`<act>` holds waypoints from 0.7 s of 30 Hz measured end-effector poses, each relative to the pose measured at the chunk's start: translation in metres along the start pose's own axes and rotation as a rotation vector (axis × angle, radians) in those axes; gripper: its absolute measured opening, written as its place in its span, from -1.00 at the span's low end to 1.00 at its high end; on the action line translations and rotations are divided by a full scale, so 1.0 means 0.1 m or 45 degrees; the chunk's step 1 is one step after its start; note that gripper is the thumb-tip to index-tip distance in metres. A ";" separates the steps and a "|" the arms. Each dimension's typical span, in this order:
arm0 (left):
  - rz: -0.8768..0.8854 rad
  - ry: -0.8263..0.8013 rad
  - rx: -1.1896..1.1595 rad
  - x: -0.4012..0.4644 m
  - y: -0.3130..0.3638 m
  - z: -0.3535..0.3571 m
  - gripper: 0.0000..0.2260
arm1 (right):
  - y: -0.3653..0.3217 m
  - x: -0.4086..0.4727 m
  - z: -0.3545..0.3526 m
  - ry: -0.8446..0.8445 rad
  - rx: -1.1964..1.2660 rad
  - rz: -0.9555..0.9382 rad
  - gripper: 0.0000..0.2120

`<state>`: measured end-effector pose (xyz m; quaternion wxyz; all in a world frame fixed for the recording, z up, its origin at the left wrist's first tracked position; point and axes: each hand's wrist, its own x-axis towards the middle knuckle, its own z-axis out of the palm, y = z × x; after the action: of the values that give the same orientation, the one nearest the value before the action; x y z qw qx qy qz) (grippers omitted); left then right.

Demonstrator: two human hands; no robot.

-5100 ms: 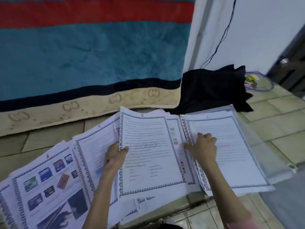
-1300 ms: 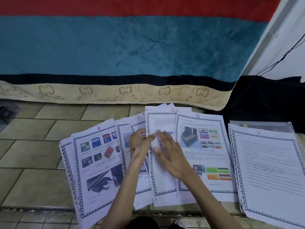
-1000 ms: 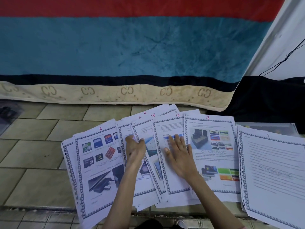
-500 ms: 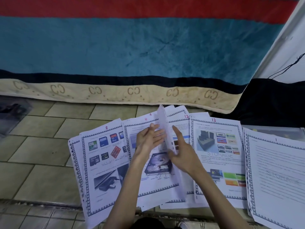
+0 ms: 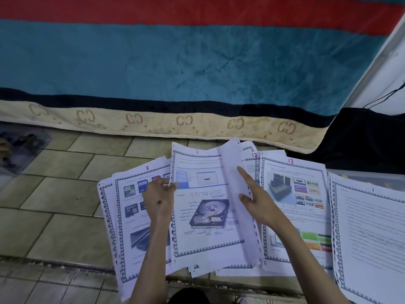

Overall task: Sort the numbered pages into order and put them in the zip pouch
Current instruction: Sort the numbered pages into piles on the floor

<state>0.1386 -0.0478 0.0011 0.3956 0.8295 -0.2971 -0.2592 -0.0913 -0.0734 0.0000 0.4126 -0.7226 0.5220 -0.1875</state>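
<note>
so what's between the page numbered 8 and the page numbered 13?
Head view: left hand, white hard-drive page numbered 4, an upturned sheet held by right hand, page 12.

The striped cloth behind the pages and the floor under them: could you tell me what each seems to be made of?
Striped cloth: probably plush or velvety fabric, matt; its teal band shows brushed, crushed pile marks. Floor: likely glazed ceramic tile, grey-green, with dark grout lines and a dull sheen.
</note>
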 end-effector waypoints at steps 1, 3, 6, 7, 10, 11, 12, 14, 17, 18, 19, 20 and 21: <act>0.002 0.028 0.005 0.02 0.00 -0.04 -0.75 | -0.01 0.00 0.01 0.011 -0.045 0.002 -0.34; 0.008 0.054 0.026 0.09 -0.01 -0.11 -0.76 | -0.02 0.00 0.04 0.026 -0.101 0.011 -0.29; 0.009 0.121 -0.036 0.15 0.01 -0.27 -0.74 | -0.08 -0.05 0.10 0.006 -0.034 0.025 -0.35; 0.043 0.155 -0.041 0.17 0.02 -0.34 -0.75 | -0.10 -0.06 0.14 -0.014 -0.068 0.048 -0.38; 0.211 0.241 -0.046 0.11 0.17 -0.61 -0.78 | -0.01 -0.01 0.31 -0.044 -0.487 0.035 -0.54; 0.278 0.249 -0.079 0.07 0.26 -0.70 -0.80 | 0.03 0.00 0.37 -0.044 -0.619 0.033 -0.60; 0.356 0.259 -0.115 0.01 0.38 -0.79 -0.81 | 0.06 0.02 0.42 -0.040 -0.705 0.019 -0.62; 0.498 0.245 -0.204 -0.18 0.65 -0.93 -0.84 | 0.07 0.05 0.47 -0.013 -0.737 -0.011 -0.62; 0.672 0.126 -0.351 -0.49 1.07 -1.00 -0.87 | 0.02 0.07 0.40 -0.033 -0.682 -0.003 -0.65; 0.703 0.090 -0.379 -0.55 1.18 -0.97 -0.88 | -0.01 0.06 0.36 -0.046 -0.572 -0.003 -0.69; 0.719 0.056 -0.398 -0.59 1.26 -0.91 -0.89 | -0.03 0.01 0.29 -0.023 -0.380 0.030 -0.77; 0.717 0.023 -0.410 -0.61 1.31 -0.83 -0.90 | -0.08 -0.05 0.20 0.031 -0.138 0.086 -0.82; 0.711 -0.010 -0.421 -0.61 1.35 -0.72 -0.91 | -0.07 -0.11 0.10 0.134 0.060 0.173 -0.73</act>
<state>0.1056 -0.0380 0.1616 0.5797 0.6393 -0.4686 -0.1887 -0.0845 -0.0585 0.0018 0.4132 -0.6647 0.5863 -0.2091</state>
